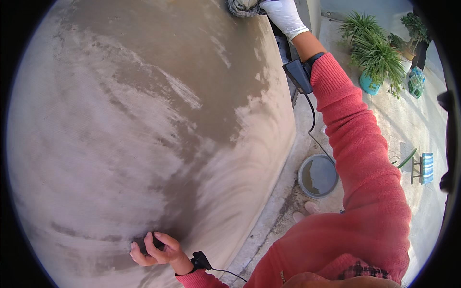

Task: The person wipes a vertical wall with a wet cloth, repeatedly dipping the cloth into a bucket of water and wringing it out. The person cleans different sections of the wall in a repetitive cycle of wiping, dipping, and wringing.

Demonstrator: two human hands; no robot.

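Observation:
A large beige surface (108,144), like a plastered or painted wall, fills the left and middle of the view, with broad brown wet-looking patches and pale streaks. At the top edge my right hand (286,16), in a white glove, is closed on a bunched grey cloth (245,8) against this surface; part of the cloth is cut off by the frame. Bare, my left hand (158,250) is at the lower left by the surface, its fingers curled and apart, with nothing seen in it. A dark patch or shadow lies under the fingers. Both wrists carry black strapped devices with cables.
A round grey basin (318,176) of water stands on the concrete floor near my feet (306,210). Potted spider plants (376,50) and a green-and-white bag or container (416,82) are at the upper right. Farther right is a small stool with a blue-and-white striped top (427,168).

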